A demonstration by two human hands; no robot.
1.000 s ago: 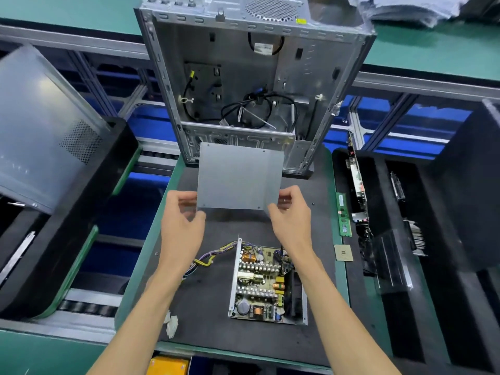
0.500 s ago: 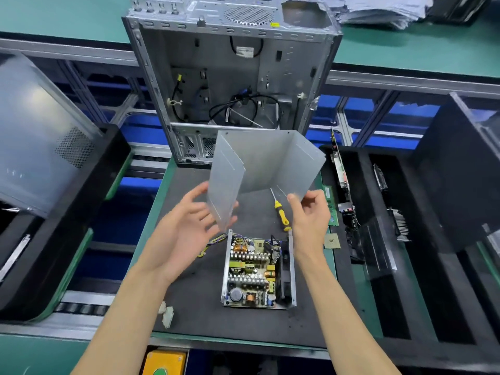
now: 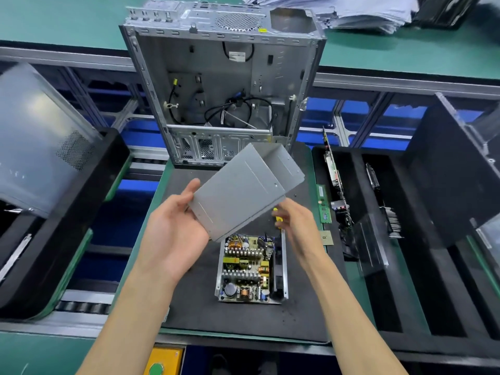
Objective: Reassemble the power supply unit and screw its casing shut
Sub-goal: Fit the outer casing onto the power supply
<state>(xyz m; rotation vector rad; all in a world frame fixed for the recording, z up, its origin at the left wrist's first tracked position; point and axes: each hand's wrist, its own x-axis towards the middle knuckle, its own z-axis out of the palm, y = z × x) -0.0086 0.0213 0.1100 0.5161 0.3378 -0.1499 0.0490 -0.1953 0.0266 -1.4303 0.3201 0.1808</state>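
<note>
The grey metal cover [image 3: 244, 189] is hanging tilted in the air above the open power supply base [image 3: 251, 269], which is lying on the black mat [image 3: 189, 301] of the worktop. The left hand [image 3: 173, 234], at the cover's 8 o'clock, is cupping its lower edge with a spread grip. The right hand [image 3: 296, 226], at 4 o'clock, is touching its underside; whether its grip is pinching cannot be told. A yellow screwdriver handle [image 3: 277, 216] is peeking out beside it. The empty computer case [image 3: 221, 85] is standing at 12 o'clock.
</note>
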